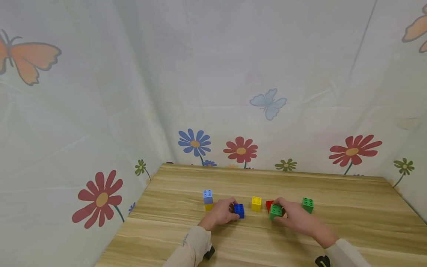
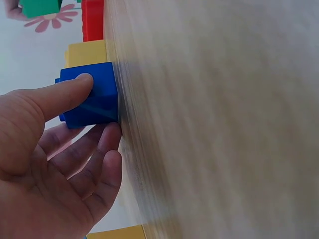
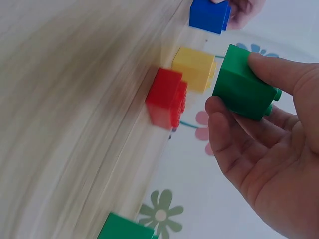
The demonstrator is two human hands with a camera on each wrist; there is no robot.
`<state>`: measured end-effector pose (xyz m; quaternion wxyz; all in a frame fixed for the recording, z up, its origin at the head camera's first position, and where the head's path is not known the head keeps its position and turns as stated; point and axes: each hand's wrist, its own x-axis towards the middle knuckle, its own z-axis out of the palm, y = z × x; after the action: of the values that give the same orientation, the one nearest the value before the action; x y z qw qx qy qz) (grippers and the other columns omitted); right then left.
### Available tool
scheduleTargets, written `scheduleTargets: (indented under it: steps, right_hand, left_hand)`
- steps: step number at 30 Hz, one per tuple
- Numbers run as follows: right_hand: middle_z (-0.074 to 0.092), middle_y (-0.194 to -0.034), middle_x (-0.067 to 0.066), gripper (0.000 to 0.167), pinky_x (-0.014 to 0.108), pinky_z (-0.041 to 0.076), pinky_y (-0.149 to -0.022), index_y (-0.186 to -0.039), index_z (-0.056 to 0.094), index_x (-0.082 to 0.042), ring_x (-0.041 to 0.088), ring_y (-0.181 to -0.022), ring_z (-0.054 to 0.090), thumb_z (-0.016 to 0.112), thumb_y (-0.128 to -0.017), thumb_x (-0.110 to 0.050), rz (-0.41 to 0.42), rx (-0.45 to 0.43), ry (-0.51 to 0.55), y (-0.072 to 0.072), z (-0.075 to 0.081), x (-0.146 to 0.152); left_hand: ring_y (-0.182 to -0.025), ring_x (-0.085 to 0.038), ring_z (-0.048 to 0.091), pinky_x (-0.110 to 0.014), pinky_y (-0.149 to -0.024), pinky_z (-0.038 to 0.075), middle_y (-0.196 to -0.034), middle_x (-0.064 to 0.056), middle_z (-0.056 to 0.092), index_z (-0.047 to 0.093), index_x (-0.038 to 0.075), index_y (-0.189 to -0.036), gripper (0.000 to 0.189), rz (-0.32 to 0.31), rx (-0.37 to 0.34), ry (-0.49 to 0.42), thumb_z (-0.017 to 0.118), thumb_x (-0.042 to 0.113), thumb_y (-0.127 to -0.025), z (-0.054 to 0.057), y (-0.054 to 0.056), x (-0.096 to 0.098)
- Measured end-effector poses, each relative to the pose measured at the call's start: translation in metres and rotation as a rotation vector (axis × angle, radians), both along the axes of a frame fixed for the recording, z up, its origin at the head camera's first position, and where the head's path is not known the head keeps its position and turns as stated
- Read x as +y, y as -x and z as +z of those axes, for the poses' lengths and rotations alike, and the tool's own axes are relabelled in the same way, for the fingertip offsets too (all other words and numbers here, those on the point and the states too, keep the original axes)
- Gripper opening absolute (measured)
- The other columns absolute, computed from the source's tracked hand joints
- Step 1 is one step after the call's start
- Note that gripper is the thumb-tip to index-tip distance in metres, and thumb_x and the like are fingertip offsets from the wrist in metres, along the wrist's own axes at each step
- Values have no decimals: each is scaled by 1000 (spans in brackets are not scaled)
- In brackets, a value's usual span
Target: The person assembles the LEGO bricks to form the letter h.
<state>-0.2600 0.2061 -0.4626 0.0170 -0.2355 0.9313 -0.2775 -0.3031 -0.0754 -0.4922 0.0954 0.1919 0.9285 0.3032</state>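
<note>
My left hand [image 1: 222,212] pinches a dark blue toy building block [image 2: 90,97] between thumb and fingers, and the block's base is at the tabletop. In my right hand [image 1: 298,219] is a green building block [image 3: 244,84], gripped by thumb and fingers and raised off the wood. Behind that green block lies a red block [image 3: 165,98], partly hidden in the head view. A yellow block [image 1: 256,203] stands on the table between the two hands. Left of my left hand, a light blue block [image 1: 208,196] sits on top of another yellow block [image 1: 208,207].
A second green block [image 1: 307,205] stands just beyond my right hand, on its right. The wooden table [image 1: 166,222] meets a white curtain [image 1: 213,92] printed with flowers and butterflies at the back and sides.
</note>
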Motion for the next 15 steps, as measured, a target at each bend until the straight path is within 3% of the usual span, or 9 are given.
scheduleTargets:
  steps: [2,9,15]
  right_hand:
    - [61,-103,-2,43,26,49,-68,-120,54,-6,10,-82,55,72,-85,-22,31,8,4,-1,1,-5]
    - [58,-122,4,46,42,47,-89,-126,56,-9,17,-103,55,72,-84,-18,55,60,-9,0,-1,-22]
    - [58,-116,2,44,40,49,-86,-127,55,-8,16,-100,56,69,-87,-20,92,61,5,3,3,-33]
  left_hand:
    - [-83,-13,57,-32,-76,50,-95,0,64,60,15,-105,28,4,1,-3,75,20,-82,-2,2,0]
    - [-84,-14,57,-34,-78,50,-97,-2,64,60,15,-106,28,9,-10,-2,74,20,-83,0,2,-1]
    - [-86,-15,58,-36,-78,51,-99,-2,64,60,15,-105,26,24,-21,-7,74,20,-83,-1,5,1]
